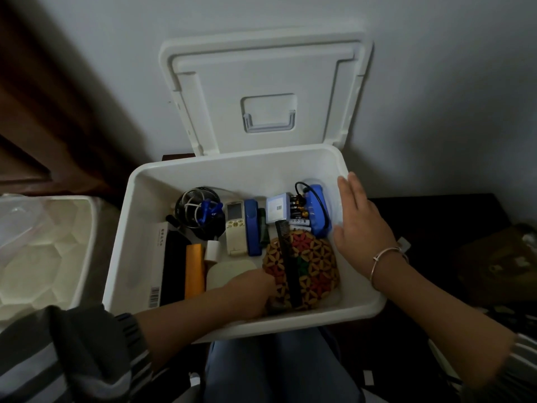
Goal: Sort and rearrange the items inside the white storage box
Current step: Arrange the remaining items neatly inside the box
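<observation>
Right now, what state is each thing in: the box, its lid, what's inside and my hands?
white storage box, open.
lid, raised, standing back by the wall.
remote control, lying flat, buttons up.
black comb, lying across the patterned pouch.
left hand, inside the box at the pouch's near edge, fingers hidden.
right hand, fingers straight, against the box's right side.
</observation>
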### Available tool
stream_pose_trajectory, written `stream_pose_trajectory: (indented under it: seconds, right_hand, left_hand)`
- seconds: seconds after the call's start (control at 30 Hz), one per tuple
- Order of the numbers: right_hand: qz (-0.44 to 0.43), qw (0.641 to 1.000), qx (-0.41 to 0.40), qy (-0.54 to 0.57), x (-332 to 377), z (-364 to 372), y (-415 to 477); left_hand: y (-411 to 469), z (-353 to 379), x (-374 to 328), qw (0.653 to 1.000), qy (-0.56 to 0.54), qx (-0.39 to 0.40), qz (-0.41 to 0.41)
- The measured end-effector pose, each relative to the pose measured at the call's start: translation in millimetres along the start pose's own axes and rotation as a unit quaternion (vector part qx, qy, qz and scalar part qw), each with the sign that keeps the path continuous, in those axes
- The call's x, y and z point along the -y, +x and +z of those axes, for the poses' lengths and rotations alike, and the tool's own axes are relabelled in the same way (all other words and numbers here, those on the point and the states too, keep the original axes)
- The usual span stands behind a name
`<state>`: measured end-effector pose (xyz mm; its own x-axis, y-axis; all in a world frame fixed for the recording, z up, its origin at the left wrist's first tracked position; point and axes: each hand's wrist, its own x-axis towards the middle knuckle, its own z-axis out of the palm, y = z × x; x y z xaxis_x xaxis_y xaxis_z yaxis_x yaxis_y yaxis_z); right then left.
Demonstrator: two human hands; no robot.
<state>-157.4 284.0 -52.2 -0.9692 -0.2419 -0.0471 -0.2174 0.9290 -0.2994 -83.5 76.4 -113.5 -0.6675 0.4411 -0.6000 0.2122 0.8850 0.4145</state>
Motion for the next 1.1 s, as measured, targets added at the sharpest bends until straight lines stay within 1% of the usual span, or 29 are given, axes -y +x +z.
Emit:
stream_pose_trajectory:
  seconds: [0.1,0.23,0.37,0.53,0.7,0.83,1.0,1.07,1.1]
  right_hand:
    - [0.008,1.000,-0.005,0.025,-0.1,0.4,0.6]
    - [0.017,0.999,-0.014,0.042,-0.9,1.6,0.9]
    - [0.022,0.999,-0.008,0.048,-0.8,2.7,1.0]
    - [0.030,0.999,-0.005,0.039,-0.8,0.9,0.7]
    - [0.030,0.999,-0.008,0.036,0.3,-0.5,1.2]
    - [0.029,0.999,-0.012,0.031,0.5,-0.2,1.6]
    - [0.029,0.998,-0.015,0.047,-0.4,0.4,1.9]
    - [0.029,0.998,-0.017,0.051,-0.9,0.3,1.4]
    - [0.029,0.998,-0.019,0.051,-0.9,0.3,1.3]
  left_hand:
    - [-4.0,-4.2,3.5,0.999,-0.030,0.032,0.010]
    - [-9.0,-4.5,3.4,0.996,-0.084,0.003,-0.008]
    - [-7.2,-2.7,-2.1,0.997,-0.074,-0.018,-0.010]
    - [-4.2,-3.9,-7.8,0.995,-0.091,-0.031,-0.025]
    - [-5.9,-1.1,-3.8,0.998,-0.049,-0.021,-0.029]
    - [-5.4,1.9,-3.3,0.998,-0.007,-0.022,-0.059]
    - [-7.0,-6.8,-5.5,0.998,-0.037,-0.012,-0.052]
    - [-5.8,-16.6,-6.2,0.995,-0.064,-0.042,-0.063]
    - [-2.5,-23.1,-6.6,0.990,-0.086,-0.077,-0.077]
